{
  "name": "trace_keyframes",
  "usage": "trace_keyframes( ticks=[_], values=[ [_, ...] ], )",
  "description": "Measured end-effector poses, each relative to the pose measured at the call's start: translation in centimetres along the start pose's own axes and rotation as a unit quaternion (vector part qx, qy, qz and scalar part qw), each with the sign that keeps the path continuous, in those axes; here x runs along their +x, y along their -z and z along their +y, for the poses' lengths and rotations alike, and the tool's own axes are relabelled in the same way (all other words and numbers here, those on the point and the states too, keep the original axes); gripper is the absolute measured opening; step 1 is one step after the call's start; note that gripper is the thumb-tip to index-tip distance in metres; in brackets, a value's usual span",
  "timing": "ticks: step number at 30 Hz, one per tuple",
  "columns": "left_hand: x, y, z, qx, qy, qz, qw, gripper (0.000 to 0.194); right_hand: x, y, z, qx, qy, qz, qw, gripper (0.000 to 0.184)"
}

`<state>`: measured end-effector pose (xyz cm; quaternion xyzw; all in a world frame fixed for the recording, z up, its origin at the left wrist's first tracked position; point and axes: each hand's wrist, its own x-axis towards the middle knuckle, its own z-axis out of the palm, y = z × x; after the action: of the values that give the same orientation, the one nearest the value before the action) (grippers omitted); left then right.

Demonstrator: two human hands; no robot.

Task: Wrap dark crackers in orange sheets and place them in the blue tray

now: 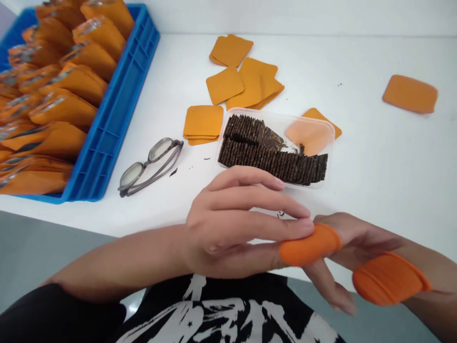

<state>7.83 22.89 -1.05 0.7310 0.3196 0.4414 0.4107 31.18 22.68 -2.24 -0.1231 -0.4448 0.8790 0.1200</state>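
Observation:
My left hand (228, 224) reaches in from the left, fingers stretched out and slightly apart. An orange finger cot (310, 244) covers its thumb, and a fingertip rests on the cot. Behind it, my right hand (332, 286) is partly hidden, its fingers curled round the covered thumb and cot. A second orange finger cot (391, 278) is at my right hand, seemingly on its thumb. Just beyond my left hand stands a clear plastic tub (330, 157) with two rows of thin dark brown pressed squares (271, 162). One square lies flat inside.
Orange paper sachets (228, 85) lie in loose piles behind the tub, and a single one (410, 94) lies far right. Folded eyeglasses (150, 164) rest left of the tub. A blue crate (117, 105) full of filled orange pouches (71, 90) stands at the left. Dark crumbs dot the white table.

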Motion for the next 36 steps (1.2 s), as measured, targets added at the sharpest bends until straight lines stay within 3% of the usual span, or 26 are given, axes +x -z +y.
trace_keyframes(
  ticks=[4, 7, 9, 13, 19, 22, 25, 30, 36],
  values=[
    [0.0, 1.3, -0.3, 0.014, -0.064, 0.014, 0.998, 0.039, -0.1, -0.5, -0.4, 0.05, 0.026, 0.046, 0.997, 0.059],
    [0.4, 1.8, -0.7, 0.007, -0.159, 0.027, 0.987, 0.041, 0.0, -0.5, 0.1, 0.027, 0.098, 0.052, 0.993, 0.057],
    [0.7, 1.7, -0.9, -0.005, -0.184, 0.035, 0.982, 0.037, 0.1, -0.4, 0.6, 0.013, 0.138, 0.052, 0.989, 0.063],
    [1.0, 1.2, -1.0, -0.025, -0.153, 0.041, 0.987, 0.032, 0.0, -0.5, 1.1, 0.014, 0.117, 0.061, 0.991, 0.073],
    [0.3, 0.6, -0.9, -0.05, -0.099, 0.096, 0.989, 0.066, -0.3, -0.6, 0.5, -0.017, 0.057, 0.076, 0.995, 0.079],
    [0.1, 0.5, -0.8, -0.052, -0.069, 0.124, 0.989, 0.05, -0.2, -0.7, 0.5, -0.05, 0.061, 0.085, 0.993, 0.085],
    [0.4, 0.5, -0.8, -0.041, -0.095, 0.135, 0.985, 0.033, -0.2, -0.9, 0.7, -0.059, 0.065, 0.093, 0.992, 0.087],
    [0.5, 0.4, -0.7, -0.025, -0.119, 0.076, 0.99, 0.02, -0.6, -1.0, 0.9, -0.038, 0.055, 0.106, 0.992, 0.087],
    [-0.2, 0.0, -0.8, -0.016, -0.154, 0.03, 0.987, 0.022, -1.0, -0.7, 0.9, -0.059, 0.04, 0.107, 0.992, 0.088]
  ],
)
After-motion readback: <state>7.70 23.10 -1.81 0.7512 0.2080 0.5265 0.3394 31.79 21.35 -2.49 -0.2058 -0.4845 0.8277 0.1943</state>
